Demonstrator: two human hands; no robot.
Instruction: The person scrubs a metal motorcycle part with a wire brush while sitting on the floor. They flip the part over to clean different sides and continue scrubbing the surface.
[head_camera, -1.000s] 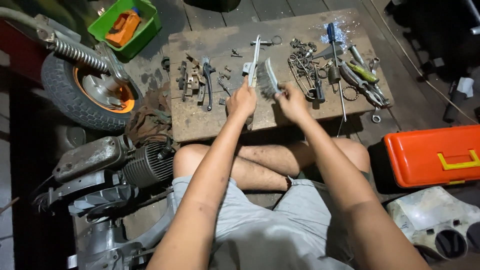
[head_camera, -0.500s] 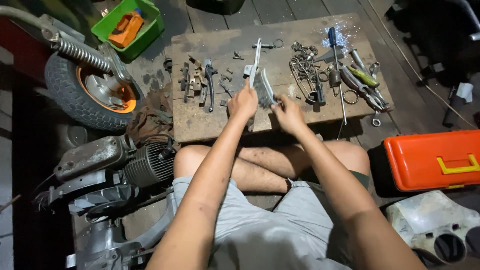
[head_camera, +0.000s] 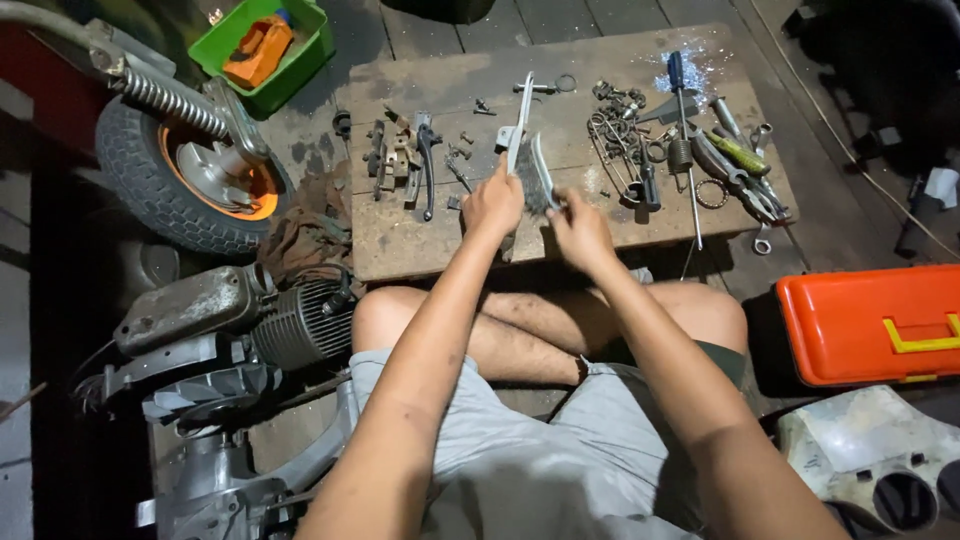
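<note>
A low wooden board (head_camera: 600, 215) lies on dark floor planks, strewn with small metal parts. The left hand (head_camera: 493, 203) is closed round a long pale metal lever (head_camera: 518, 135), holding it up over the board's middle. The right hand (head_camera: 580, 228) grips a wire brush (head_camera: 538, 180), bristles against the lever. Around them: a black lever (head_camera: 427, 160) to the left, a blue-handled screwdriver (head_camera: 683, 130) and springs to the right, an orange toolbox (head_camera: 870, 320) beside the knee, a scooter wheel (head_camera: 190, 180) and a green bin (head_camera: 265, 45) at left. Since a moment ago, the right hand has drawn back toward the body.
</note>
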